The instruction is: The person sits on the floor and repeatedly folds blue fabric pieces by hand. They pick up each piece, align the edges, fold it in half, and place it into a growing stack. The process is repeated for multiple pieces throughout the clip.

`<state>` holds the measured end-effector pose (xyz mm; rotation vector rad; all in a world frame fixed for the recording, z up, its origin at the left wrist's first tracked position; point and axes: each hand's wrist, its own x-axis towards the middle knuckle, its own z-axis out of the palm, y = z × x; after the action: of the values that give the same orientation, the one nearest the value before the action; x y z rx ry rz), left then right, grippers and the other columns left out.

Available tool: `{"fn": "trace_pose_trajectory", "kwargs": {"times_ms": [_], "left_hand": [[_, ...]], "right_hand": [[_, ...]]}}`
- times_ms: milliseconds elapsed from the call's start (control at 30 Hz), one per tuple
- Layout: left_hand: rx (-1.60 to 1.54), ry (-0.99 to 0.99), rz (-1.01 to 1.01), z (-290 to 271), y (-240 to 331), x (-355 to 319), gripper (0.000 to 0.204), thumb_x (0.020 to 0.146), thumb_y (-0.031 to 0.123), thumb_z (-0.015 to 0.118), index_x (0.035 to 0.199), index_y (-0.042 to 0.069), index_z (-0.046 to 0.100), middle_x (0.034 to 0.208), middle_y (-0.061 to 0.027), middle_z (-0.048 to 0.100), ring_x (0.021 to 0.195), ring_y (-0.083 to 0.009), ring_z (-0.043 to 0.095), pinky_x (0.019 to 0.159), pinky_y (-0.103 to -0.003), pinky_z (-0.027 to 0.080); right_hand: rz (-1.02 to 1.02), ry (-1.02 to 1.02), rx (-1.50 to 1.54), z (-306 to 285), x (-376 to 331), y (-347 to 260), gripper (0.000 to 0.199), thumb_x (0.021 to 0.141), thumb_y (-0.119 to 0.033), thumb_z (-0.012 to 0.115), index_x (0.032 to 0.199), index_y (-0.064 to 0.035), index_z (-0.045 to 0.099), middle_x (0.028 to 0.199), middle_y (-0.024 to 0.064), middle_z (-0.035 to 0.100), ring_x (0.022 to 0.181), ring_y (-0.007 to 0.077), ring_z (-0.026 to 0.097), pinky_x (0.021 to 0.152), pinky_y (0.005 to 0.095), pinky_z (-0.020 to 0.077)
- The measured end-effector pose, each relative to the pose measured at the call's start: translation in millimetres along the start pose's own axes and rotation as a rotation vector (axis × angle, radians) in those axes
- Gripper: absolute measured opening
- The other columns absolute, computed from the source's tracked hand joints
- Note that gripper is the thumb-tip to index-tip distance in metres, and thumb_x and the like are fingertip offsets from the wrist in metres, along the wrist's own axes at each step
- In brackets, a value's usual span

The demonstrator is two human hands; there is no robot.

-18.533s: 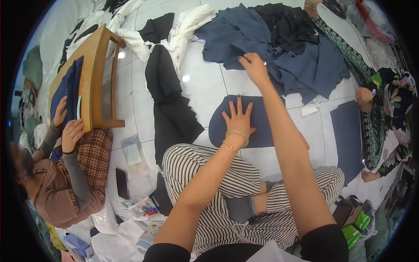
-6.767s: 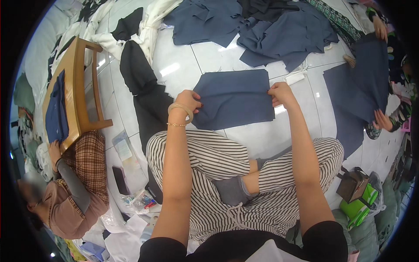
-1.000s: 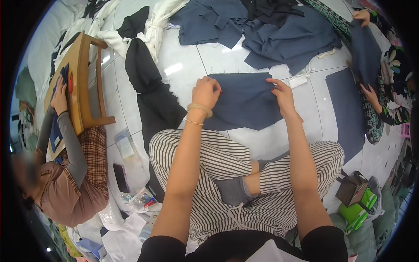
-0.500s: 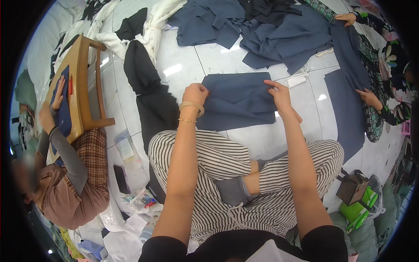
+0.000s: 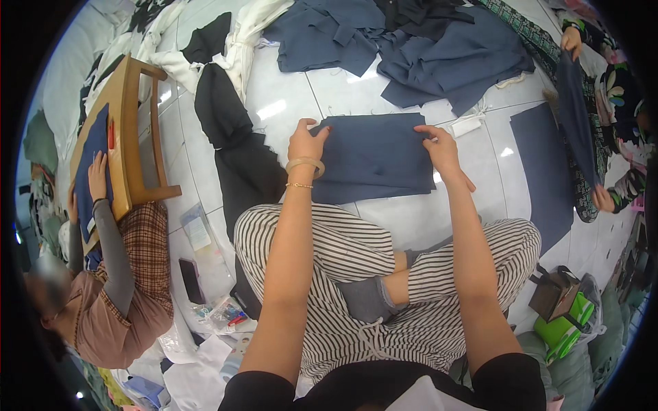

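A dark blue piece of cloth (image 5: 373, 161) lies flat on the tiled floor in front of my crossed legs, with more than one layer showing at its edges. My left hand (image 5: 308, 142) is at its far left corner, thumb on the cloth and index finger apart from it. At the far right corner rests my right hand (image 5: 443, 149), its index finger stretched out over the fabric and the thumb a little below. Both hands touch the cloth with fingers spread. The undersides of the fingers are hidden.
Heaped blue cloth (image 5: 452, 58) lies beyond, with black cloth (image 5: 236, 144) to the left. On the right, another person's hands (image 5: 572, 42) hold blue fabric above a flat blue piece (image 5: 541, 171). A person at a low wooden table (image 5: 130, 137) handles cloth. A phone (image 5: 191, 281) lies nearby.
My left thumb and index finger have come apart at the corner, and the cloth lies smoother. My right hand has barely moved. The person on the right has lifted a blue piece off the floor.
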<state>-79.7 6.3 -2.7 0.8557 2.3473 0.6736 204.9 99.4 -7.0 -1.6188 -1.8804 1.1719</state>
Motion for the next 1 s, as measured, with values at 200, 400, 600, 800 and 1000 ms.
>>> {"fn": "trace_pose_trajectory", "kwargs": {"times_ms": [200,400,600,800,1000], "left_hand": [[0.265,0.404,0.348,-6.7,11.0,-13.9,0.033,0.081,0.02,0.074,0.11,0.008,0.065,0.104,-0.0128,0.063,0.101,-0.033,0.058,0.086,-0.042,0.05],[0.411,-0.23,0.723,29.1,28.4,-64.5,0.033,0.087,0.034,0.068,0.112,0.014,0.065,0.104,-0.0062,0.064,0.104,-0.0273,0.058,0.088,-0.045,0.042],[0.898,-0.634,0.22,-17.4,40.6,-80.2,0.038,0.098,0.044,0.055,0.114,0.012,0.07,0.105,-0.0071,0.071,0.107,-0.0262,0.065,0.1,-0.052,0.034],[0.635,-0.47,-0.089,-74.5,-6.7,-23.2,0.03,0.098,0.036,0.057,0.103,0.011,0.073,0.106,-0.0128,0.071,0.102,-0.0313,0.067,0.097,-0.051,0.041],[0.395,-0.428,0.511,-3.4,16.3,-59.1,0.031,0.081,0.023,0.077,0.105,0.009,0.064,0.108,-0.0105,0.063,0.108,-0.0276,0.06,0.091,-0.041,0.049]], "right_hand": [[-0.333,0.069,-0.22,11.2,-5.9,-12.5,0.024,0.084,-0.001,0.061,0.104,-0.0071,0.071,0.096,0.0086,0.054,0.081,0.0214,0.056,0.078,0.0314,0.0481],[-0.226,-0.177,-0.098,26.7,-11.3,-13.7,0.028,0.083,-0.002,0.062,0.11,-0.007,0.068,0.096,0.0072,0.054,0.08,0.0208,0.056,0.077,0.0329,0.0484],[-0.19,-0.201,-0.109,21.5,-9.5,-10.3,0.031,0.083,0.002,0.061,0.113,-0.0054,0.068,0.096,0.0052,0.051,0.078,0.0158,0.053,0.077,0.028,0.0473],[-0.162,-0.235,-0.093,18.2,-9.3,-15.7,0.033,0.083,0.0,0.062,0.115,-0.0058,0.067,0.1,0.0064,0.052,0.088,0.0191,0.056,0.085,0.0306,0.0478],[-0.152,-0.263,-0.101,12.3,-9.2,-18.8,0.035,0.082,-0.002,0.065,0.117,-0.0066,0.066,0.104,0.0075,0.055,0.104,0.0232,0.057,0.097,0.034,0.0455]]}}
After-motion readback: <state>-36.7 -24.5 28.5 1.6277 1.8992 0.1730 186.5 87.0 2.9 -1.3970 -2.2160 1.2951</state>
